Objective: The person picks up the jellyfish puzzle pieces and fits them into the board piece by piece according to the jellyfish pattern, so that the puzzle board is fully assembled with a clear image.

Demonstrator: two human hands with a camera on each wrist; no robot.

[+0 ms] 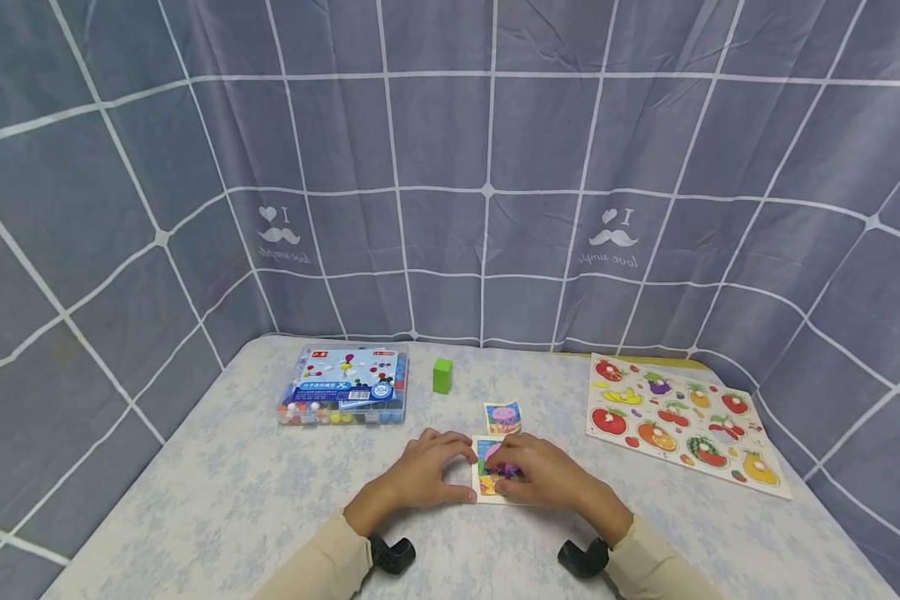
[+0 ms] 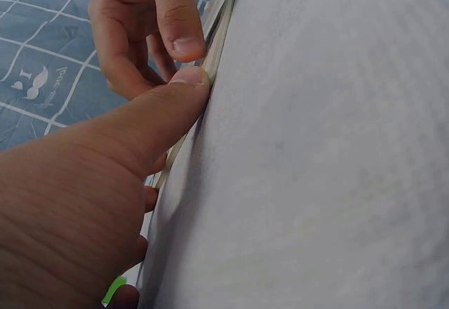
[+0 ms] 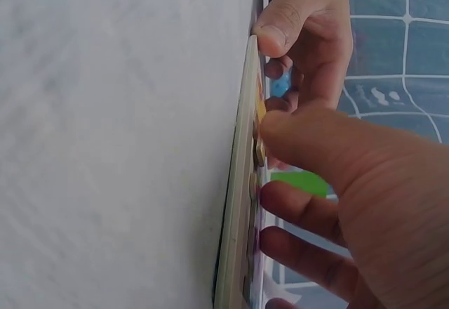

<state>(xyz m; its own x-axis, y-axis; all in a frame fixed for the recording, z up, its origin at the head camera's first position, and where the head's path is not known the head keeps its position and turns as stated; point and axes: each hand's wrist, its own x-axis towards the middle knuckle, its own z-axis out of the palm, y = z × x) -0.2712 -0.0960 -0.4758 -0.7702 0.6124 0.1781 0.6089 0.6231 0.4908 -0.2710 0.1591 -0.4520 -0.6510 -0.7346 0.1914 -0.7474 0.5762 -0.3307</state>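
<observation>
Lying beside the left hand (image 1: 425, 472) and under the right hand (image 1: 543, 473), the puzzle board (image 1: 487, 481) touches their parted fingers.

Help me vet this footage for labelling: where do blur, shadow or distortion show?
Head view: evenly lit, grid lines on the curtain bending, perhaps lens distortion or drape; left wrist view: soft shadow on the tablecloth beside the left hand; right wrist view: tablecloth pattern blurred, puzzle board edge sharper.

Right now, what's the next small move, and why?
Probably press the raised-looking piece flat with the right hand: in the right wrist view it seems to stand above the board, the right thumb is close to it, and the left hand holds the board's left edge.
</observation>
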